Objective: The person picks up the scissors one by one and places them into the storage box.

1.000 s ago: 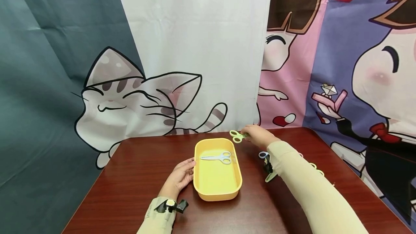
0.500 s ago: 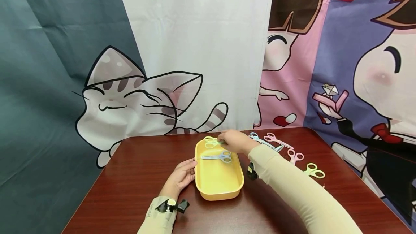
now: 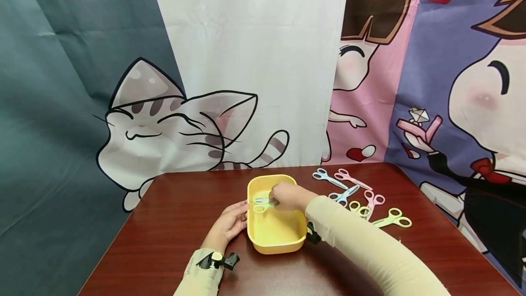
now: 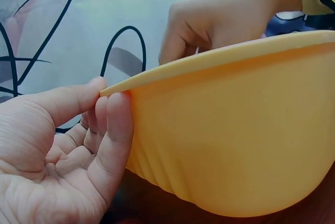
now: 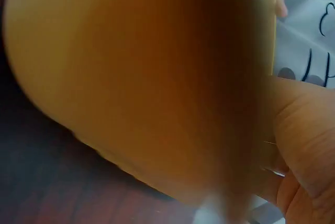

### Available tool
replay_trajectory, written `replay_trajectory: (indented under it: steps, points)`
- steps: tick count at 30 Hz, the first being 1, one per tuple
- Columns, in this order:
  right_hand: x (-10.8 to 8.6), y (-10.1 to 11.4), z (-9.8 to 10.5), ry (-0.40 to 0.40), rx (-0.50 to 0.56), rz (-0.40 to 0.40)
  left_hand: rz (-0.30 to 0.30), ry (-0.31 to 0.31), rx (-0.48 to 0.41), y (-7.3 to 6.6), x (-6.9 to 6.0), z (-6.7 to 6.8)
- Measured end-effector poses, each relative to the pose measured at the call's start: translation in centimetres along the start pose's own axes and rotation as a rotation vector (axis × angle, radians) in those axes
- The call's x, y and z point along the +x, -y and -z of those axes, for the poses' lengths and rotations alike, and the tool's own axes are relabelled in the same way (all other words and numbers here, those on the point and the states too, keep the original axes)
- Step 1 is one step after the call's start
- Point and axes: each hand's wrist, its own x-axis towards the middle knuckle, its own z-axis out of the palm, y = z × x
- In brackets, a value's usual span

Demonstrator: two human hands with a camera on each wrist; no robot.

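Note:
A yellow tray (image 3: pixel 277 234) stands on the table. My left hand (image 3: pixel 228 224) grips its left side; in the left wrist view the left hand (image 4: pixel 73 140) pinches the rim of the tray (image 4: pixel 230 135) between thumb and fingers. Over the inside of the tray, my right hand (image 3: pixel 289 197) holds green scissors (image 3: pixel 260 208) by the part away from the finger loops, which point left. Blue scissors (image 3: pixel 260 200) lie beneath, mostly hidden by the hand. The right wrist view shows the tray's outer wall (image 5: pixel 125 77) with the right hand (image 5: pixel 309 145) beyond its rim.
Right of the tray, several scissors lie on the brown table (image 3: pixel 185 223): blue ones (image 3: pixel 328 178), pink ones (image 3: pixel 352 179) and green ones (image 3: pixel 392 218), some overlapping. A printed cloth (image 3: pixel 263 58) hangs behind the table's back edge.
My right hand has brought the green scissors leftward from beyond the tray's back right corner, then down into the tray. More scissors on the right are uncovered. The left hand stays at the rim.

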Motion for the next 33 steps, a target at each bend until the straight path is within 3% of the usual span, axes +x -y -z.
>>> replay_trajectory:
  steps: [9,22,33]
  points:
    - [-0.3,0.4,-2.1,-0.011,0.01,0.001,-0.005,-0.031,0.034,0.2,0.1,-0.1]
    - [-0.2,0.8,-3.1,0.031,-0.026,-0.043,0.022,0.011,0.018,-0.5,-0.4,-0.4]
    - [0.1,1.0,-3.0,0.075,-0.005,-0.078,-0.002,-0.042,0.039,0.3,0.1,0.3]
